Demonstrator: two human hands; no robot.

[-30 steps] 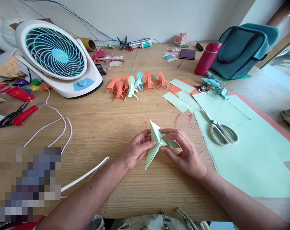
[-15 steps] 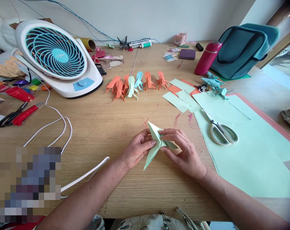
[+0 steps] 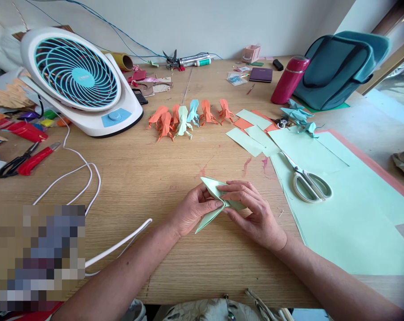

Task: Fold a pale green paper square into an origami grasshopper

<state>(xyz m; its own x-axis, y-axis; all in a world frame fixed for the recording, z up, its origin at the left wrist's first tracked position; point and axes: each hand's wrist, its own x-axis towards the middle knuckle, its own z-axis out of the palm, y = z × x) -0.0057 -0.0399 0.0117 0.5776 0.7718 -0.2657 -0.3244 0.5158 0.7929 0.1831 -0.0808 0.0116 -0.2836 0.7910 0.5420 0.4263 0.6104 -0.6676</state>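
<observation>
Both hands, left (image 3: 188, 211) and right (image 3: 251, 216), pinch the green fold (image 3: 212, 203), fingers closed on it. Since a second ago it lies flatter toward the table (image 3: 138, 178): crease being pressed.

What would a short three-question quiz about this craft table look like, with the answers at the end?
1. True or false: both hands are on the folded green paper.
2. Which tool lies on the big green sheets to the right of the hands? A) scissors B) stapler C) ruler
3. Fill in: the row of small folded paper figures stands between the white ____ and the loose paper squares.

Key:
1. True: the left hand and right hand pinch it from either side.
2. A, the scissors.
3. Fan.
</observation>
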